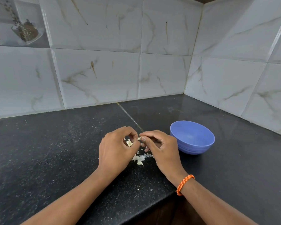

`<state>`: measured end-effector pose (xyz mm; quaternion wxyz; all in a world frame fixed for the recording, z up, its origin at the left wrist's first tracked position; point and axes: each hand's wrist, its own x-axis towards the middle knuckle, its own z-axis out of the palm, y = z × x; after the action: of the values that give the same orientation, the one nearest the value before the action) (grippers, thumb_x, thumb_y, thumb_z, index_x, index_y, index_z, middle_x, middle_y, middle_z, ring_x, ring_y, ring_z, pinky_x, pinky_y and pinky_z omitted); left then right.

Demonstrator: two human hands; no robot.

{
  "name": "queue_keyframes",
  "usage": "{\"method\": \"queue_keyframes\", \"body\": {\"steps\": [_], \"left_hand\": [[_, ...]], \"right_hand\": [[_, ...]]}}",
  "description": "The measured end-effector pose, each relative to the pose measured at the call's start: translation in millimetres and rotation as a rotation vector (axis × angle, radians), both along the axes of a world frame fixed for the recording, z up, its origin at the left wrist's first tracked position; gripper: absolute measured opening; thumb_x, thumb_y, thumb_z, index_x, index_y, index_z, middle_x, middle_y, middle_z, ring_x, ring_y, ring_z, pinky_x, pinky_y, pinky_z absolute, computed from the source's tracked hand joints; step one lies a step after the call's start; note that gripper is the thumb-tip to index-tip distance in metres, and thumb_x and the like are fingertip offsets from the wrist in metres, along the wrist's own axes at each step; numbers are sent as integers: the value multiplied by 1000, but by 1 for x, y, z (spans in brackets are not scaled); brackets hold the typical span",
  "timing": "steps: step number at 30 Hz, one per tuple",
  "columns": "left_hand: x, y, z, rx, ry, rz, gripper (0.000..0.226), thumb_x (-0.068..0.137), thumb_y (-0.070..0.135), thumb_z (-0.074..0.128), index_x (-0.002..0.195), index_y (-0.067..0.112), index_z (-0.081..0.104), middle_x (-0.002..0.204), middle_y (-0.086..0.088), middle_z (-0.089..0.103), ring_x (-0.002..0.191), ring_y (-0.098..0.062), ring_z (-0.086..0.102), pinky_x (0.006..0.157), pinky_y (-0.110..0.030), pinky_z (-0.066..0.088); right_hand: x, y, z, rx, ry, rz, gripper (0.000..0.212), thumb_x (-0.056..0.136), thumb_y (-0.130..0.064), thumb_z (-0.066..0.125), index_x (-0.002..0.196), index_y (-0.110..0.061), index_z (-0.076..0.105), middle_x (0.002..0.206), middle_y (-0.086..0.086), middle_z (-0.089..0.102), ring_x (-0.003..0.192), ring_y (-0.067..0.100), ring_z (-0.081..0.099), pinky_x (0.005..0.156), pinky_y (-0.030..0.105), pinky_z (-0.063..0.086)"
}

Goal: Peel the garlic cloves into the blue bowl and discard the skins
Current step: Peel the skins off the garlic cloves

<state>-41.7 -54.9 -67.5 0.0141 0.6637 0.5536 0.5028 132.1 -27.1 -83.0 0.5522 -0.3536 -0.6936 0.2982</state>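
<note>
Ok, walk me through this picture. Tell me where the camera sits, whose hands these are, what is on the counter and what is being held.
There is one picture, taken by a camera worn on a person's head, looking down at their own bare hands over a black counter. The left hand and the right hand meet over a small piece of garlic, pinching it between the fingertips. Loose garlic skins lie on the counter beneath the hands. To the right stands a blue bowl, which looks empty. An orange bracelet sits on the right wrist.
</note>
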Motion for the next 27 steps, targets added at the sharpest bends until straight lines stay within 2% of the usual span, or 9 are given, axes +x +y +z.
{"method": "queue_keyframes", "body": {"steps": [4, 6, 9, 12, 16, 19, 24, 27], "left_hand": [[0, 0, 2, -76, -133, -59, 19, 87, 30, 82, 73, 34, 69, 66, 20, 67, 53, -8, 59, 55, -28, 44], [0, 0, 2, -98, -170, -97, 19, 87, 27, 83, 73, 31, 70, 65, 16, 68, 51, -9, 59, 55, -31, 47], [1, 0, 3, -135, -216, -136, 19, 89, 21, 82, 76, 30, 71, 59, 12, 67, 49, -17, 65, 55, -43, 57], [2, -2, 4, -165, -263, -183, 18, 97, 21, 76, 83, 31, 72, 58, 13, 67, 47, -17, 68, 54, -39, 57], [1, -1, 4, -187, -301, -219, 17, 99, 20, 74, 86, 31, 71, 73, 12, 69, 49, -18, 70, 51, -31, 51], [1, -1, 3, -188, -308, -213, 19, 98, 18, 74, 85, 32, 72, 82, 11, 71, 49, -19, 70, 52, -30, 49], [1, -1, 2, -162, -294, -211, 22, 97, 14, 72, 86, 34, 76, 98, 14, 74, 51, -19, 69, 61, -49, 61], [1, 0, 1, -164, -265, -209, 14, 96, 22, 80, 88, 34, 78, 98, 15, 75, 49, -17, 67, 63, -50, 62]], "right_hand": [[0, 1, -1, 12, 29, 27, 15, 99, -11, 75, 112, -9, 82, 100, -3, 79, 88, 23, 79, 79, 32, 65], [0, 2, 0, 3, 51, 46, 15, 99, -9, 75, 112, -8, 82, 101, 0, 80, 88, 23, 79, 79, 31, 65], [0, 3, 2, -30, 82, 77, 16, 99, -6, 73, 113, -7, 82, 100, 3, 81, 86, 25, 79, 79, 32, 65], [2, 4, 4, -77, 113, 89, 18, 99, -6, 73, 114, -7, 82, 101, 4, 81, 85, 26, 79, 80, 33, 65], [1, 3, 5, -102, 152, 105, 21, 99, -4, 73, 118, -8, 79, 98, 6, 81, 83, 27, 79, 78, 34, 65], [1, 3, 5, -110, 168, 95, 17, 98, -3, 74, 114, -7, 75, 93, 9, 80, 80, 30, 78, 76, 37, 66], [2, 4, 5, -106, 156, 62, 9, 98, -3, 74, 106, -5, 77, 90, 8, 80, 80, 26, 79, 75, 32, 65], [3, 3, 5, -110, 144, 54, 12, 99, -4, 73, 109, -6, 79, 91, 7, 81, 83, 25, 80, 79, 36, 66]]}}
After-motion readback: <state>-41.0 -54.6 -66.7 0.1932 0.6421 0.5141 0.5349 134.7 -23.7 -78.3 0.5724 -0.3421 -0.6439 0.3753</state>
